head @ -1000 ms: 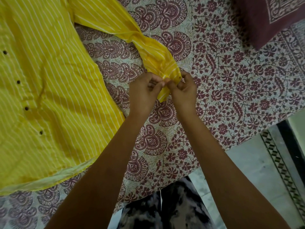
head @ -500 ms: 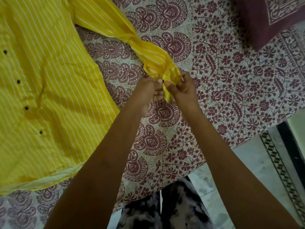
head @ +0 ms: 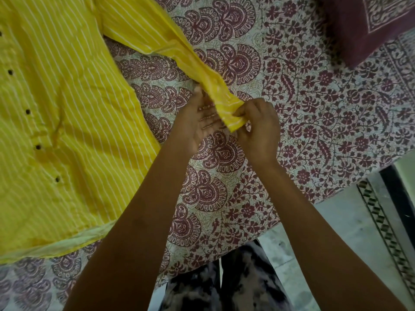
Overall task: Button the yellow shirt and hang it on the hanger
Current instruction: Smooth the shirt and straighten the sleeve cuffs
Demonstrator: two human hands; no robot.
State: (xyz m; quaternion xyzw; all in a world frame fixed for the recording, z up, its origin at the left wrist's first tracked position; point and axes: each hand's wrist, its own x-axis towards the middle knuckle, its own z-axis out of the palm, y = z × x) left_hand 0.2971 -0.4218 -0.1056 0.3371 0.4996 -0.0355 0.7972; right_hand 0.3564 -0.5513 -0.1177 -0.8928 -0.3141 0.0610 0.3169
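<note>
Underneath everything lies a bedsheet printed with maroon flowers and fan shapes, covering most of the view. Spread flat on its left part is the shirt, yellow with thin white stripes; its pale hem runs along the lower left, near the bed's edge. A maroon pillow sits at the upper right corner of the sheet, well apart from the shirt. Pale floor with a dark patterned border shows at the lower right, and the person's mottled dark trousers stand against the bed at the bottom.

One sleeve stretches from the shirt's shoulder diagonally across the sheet toward the middle, narrowing and twisting as it goes. Its cuff is lifted between the two hands. The left hand is flat with its palm showing, and its fingers reach beneath the sleeve, mostly hidden by the cloth. The right hand has curled fingers and pinches the cuff's end between thumb and fingertips.

Four small dark buttons run in a line down the shirt's front at the far left.
</note>
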